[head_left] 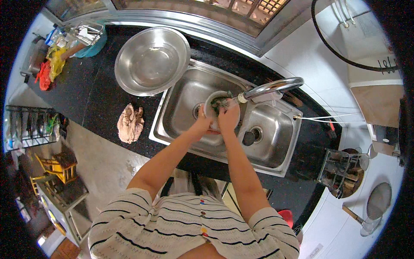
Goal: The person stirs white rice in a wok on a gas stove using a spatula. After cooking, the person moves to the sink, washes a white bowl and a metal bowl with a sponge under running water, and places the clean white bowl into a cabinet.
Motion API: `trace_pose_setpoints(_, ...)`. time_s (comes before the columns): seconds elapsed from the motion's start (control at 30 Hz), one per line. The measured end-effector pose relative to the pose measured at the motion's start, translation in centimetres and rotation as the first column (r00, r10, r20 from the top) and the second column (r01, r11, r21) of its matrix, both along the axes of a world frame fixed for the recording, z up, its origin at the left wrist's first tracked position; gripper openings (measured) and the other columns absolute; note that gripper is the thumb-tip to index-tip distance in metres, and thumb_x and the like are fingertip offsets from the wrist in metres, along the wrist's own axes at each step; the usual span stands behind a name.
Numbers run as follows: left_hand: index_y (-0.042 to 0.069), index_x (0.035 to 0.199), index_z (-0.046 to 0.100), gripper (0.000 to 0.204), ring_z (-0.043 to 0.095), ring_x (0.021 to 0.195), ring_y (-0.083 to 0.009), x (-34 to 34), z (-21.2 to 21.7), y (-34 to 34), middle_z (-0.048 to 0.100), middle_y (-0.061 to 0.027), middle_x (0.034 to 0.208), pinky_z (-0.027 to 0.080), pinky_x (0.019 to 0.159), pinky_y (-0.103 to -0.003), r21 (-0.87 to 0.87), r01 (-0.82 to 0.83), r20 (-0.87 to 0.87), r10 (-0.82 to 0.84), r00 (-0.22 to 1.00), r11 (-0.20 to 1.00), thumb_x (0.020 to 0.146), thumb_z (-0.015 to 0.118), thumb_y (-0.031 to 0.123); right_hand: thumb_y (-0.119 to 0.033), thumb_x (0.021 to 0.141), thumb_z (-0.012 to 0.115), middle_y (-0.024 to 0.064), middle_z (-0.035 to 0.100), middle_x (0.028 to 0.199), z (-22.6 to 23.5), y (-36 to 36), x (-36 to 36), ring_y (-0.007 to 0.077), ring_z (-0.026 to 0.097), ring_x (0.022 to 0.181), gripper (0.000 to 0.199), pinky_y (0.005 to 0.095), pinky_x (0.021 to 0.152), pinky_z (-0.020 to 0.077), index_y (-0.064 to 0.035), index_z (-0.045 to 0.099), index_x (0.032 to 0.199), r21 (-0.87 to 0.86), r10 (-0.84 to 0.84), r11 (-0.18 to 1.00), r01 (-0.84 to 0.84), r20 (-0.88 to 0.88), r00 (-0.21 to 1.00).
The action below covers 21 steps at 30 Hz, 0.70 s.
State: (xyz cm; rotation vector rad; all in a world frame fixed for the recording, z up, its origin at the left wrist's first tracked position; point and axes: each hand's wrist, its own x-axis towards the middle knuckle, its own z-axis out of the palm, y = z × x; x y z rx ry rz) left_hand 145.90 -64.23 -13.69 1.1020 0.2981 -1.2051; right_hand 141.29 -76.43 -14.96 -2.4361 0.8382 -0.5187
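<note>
Over the left basin of the steel double sink (181, 86) I hold a round, pale bowl (208, 103), tilted a little. My left hand (202, 123) grips its near left side, fingers wrapped around the edge. Inside the bowl, my right hand (229, 115) is closed, its fingertips down against something dark green (216, 102). Whether that is a scrubbing pad or leafy stuff, I cannot tell. The chrome faucet (276, 86) arches from the right, its spout end close above the bowl's right rim.
A large steel basin (153, 60) stands on the black counter behind the sink's left side. A crumpled pinkish cloth (130, 124) lies left of the sink. In the right basin a dark round stopper (249, 138) sits beside the drain. A utensil rack (336, 168) stands far right.
</note>
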Motion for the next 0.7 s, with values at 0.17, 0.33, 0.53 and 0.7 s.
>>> trace_pose_setpoints(0.17,0.03,0.146,-0.007,0.088,0.057,0.099,-0.0326,0.1,-1.7,0.5,0.036,-0.0166,0.129,0.059,0.078,-0.051,-0.124,0.028,-0.02,-0.031,0.999,0.992,0.083,0.048,0.003,-0.011,0.086,0.059,0.019,0.062,0.104,-3.9,0.5,0.8,0.0404,0.058,0.094,0.033,0.0426,0.08,0.0471,-0.0009,0.054,0.117,0.547,0.127,0.818,-0.181,0.135,0.983)
trace_pose_setpoints(0.33,0.034,0.145,-0.002,0.089,0.053,0.109,-0.0344,1.5,-3.3,2.0,0.033,-0.0139,0.135,0.059,0.074,-0.055,-0.076,0.025,0.093,-0.017,0.995,0.997,0.082,0.049,0.0,-0.014,0.08,0.065,0.0209,0.061,0.098,-3.6,-0.4,-1.2,0.0406,0.059,0.09,0.031,0.0461,0.075,0.0476,-0.0018,0.054,0.106,0.145,0.499,0.866,-0.478,-0.245,0.831)
trace_pose_setpoints(0.53,0.036,0.145,-0.002,0.088,0.05,0.111,-0.0346,0.8,-2.0,1.7,0.028,-0.0132,0.139,0.058,0.075,-0.057,-0.022,0.118,0.085,-0.116,0.99,0.993,0.083,0.047,-0.003,-0.004,0.077,0.062,0.0178,0.06,0.101,-4.8,-1.2,0.0,0.0389,0.06,0.089,0.034,0.0452,0.075,0.0487,-0.0033,0.052,0.11,-0.294,0.303,0.875,-0.385,-0.288,0.908)
trace_pose_setpoints(0.7,0.035,0.145,-0.001,0.088,0.05,0.111,-0.0341,2.1,-2.0,1.7,0.031,-0.0135,0.131,0.057,0.077,-0.057,-0.164,0.078,-0.019,-0.082,0.996,0.983,0.082,0.046,-0.003,-0.004,0.078,0.064,0.0184,0.06,0.106,-4.3,0.6,1.1,0.0406,0.058,0.091,0.033,0.0424,0.083,0.0479,0.0008,0.057,0.11,0.355,0.369,0.863,-0.36,0.045,0.929)
